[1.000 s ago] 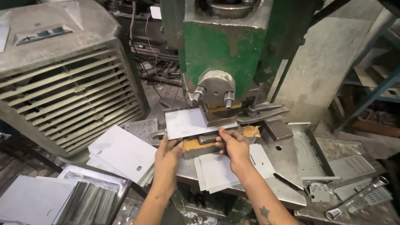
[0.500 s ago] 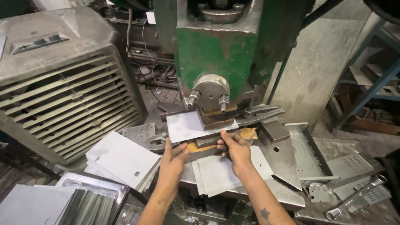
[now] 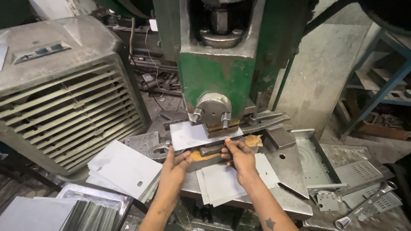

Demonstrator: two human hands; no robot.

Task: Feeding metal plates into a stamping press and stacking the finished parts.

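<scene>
Sheet (image 3: pixel 192 134) (1 pc) under press (image 3: pixel 214 81), left hand (image 3: pixel 175 164) & right hand (image 3: pixel 239 156) both gripping it.

Dim even light, sharp, edges warped

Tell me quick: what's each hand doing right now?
Left hand: fingers curled against the press die front, grip cannot be told.
Right hand: closed on the metal sheet edge at the die.
</scene>
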